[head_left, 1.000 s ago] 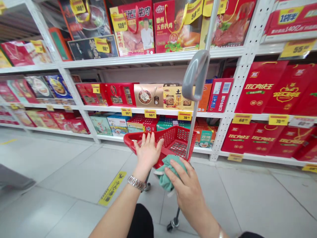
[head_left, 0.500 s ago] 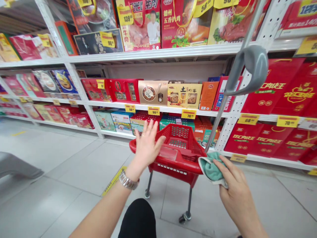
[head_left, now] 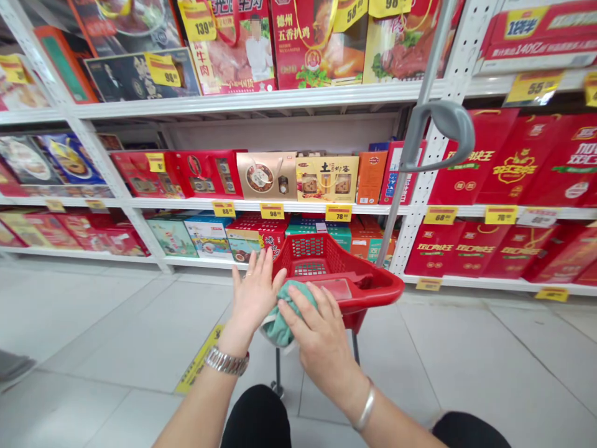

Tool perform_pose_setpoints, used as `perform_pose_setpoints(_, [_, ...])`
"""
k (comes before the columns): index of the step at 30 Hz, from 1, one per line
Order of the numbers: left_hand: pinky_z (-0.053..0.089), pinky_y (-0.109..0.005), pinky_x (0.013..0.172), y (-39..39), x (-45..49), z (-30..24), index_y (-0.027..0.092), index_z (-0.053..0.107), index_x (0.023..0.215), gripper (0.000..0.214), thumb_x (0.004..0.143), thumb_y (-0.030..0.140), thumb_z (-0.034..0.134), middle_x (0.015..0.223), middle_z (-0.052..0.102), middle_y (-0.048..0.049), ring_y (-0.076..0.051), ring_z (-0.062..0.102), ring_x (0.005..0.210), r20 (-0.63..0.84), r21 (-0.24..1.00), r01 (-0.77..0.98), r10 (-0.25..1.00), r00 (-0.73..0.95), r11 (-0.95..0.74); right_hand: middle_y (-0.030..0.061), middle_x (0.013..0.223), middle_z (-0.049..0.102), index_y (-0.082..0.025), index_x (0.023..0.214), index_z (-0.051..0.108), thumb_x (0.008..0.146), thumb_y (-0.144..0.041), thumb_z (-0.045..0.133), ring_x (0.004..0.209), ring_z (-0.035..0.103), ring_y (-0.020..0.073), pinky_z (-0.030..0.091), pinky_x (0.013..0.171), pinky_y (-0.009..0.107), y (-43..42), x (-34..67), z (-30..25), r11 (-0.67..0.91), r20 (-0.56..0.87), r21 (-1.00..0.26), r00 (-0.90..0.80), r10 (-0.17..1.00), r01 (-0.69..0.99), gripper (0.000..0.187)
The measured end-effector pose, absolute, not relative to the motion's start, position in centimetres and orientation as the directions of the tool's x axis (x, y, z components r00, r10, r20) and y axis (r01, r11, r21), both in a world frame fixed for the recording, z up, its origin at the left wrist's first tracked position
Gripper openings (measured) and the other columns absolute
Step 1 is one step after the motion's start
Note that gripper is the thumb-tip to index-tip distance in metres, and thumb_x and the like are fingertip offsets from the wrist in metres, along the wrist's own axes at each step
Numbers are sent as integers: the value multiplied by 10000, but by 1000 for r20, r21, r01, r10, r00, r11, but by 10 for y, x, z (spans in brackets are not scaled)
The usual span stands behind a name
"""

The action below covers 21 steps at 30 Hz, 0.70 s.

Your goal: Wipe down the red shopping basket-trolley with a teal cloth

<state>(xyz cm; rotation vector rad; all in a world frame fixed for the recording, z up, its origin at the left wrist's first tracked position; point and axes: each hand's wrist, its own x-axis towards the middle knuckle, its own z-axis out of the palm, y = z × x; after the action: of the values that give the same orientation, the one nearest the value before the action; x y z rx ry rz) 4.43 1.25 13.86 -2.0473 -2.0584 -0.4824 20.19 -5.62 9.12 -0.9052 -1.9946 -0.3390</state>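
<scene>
A red plastic shopping cart (head_left: 368, 298) stands in front of me, its handle bar towards me. In my right hand (head_left: 326, 342) is a green cloth (head_left: 282, 323) with a pale edge, bunched under the fingers at the left part of the handle bar. My left hand (head_left: 254, 292) is just left of the cloth, its fingers spread and holding nothing. Its palm faces away, so I cannot tell whether it touches the cart. The two hands are close together and hide the left end of the bar. A grey pole with a looped handle (head_left: 438, 134) rises behind the cart's right side.
White shelves (head_left: 261, 102) with gift boxes and yellow price tags run across behind the cart. Red gift bags (head_left: 522, 155) fill the right section. A yellow strip (head_left: 200, 361) lies on the grey tiled floor (head_left: 116, 336). A grey object (head_left: 16, 367) shows at the left edge.
My right hand has moved left with the cloth, from the right end of the handle bar to beside my left hand. My left hand has shifted slightly left and down. The view has turned right.
</scene>
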Motion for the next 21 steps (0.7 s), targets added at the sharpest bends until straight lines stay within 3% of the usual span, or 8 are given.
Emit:
perform_pose_setpoints(10, [145, -716, 1198, 2, 56, 146, 165, 263, 1588, 678, 1000, 498, 320, 1638, 284, -134, -325, 207, 1544, 259, 80, 997, 966, -5, -16, 99, 1433, 577, -258, 1395, 589, 747, 26, 452, 1305, 501, 286, 457, 1081, 531, -36, 301, 92, 601, 772, -321, -166, 614, 732, 721])
perform_pose_setpoints(18, [152, -681, 1216, -13, 71, 153, 158, 238, 1594, 685, 1002, 493, 313, 1643, 279, -132, -318, 224, 1541, 197, 95, 995, 979, -59, 41, 124, 1321, 636, -223, 1261, 682, 739, -61, 489, 1216, 569, 303, 467, 1055, 546, -6, 373, 84, 357, 779, -379, 87, 621, 854, 580])
perform_pose_setpoints(21, [165, -688, 1211, -17, 73, 151, 140, 252, 1589, 662, 1003, 437, 325, 1632, 305, -146, -323, 245, 1535, 231, 118, 992, 971, -65, 38, 139, 1335, 628, -209, 1295, 657, 774, -36, 466, 1231, 553, 305, 470, 1054, 547, -22, 343, 97, 377, 827, -351, 95, 555, 857, 580])
